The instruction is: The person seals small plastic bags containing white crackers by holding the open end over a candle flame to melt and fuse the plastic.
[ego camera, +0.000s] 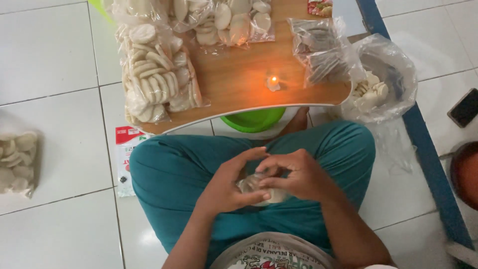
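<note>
Over the lap in teal trousers, left hand (226, 187) and right hand (298, 177) meet, each grip clamped on a small clear plastic bag of pale round crackers (259, 192); fingers hide most of it. Beyond the knees, a low wooden worktop (239, 79) carries a small lit candle (273, 83), stacked packs of white crackers (152, 74), cut off above, and greyish packets (321, 55), contents hard to make out.

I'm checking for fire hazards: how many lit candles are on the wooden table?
1. A single lit candle stands near the front edge of the wooden table, between the cracker bags. Others could be hidden behind the bags.
</note>
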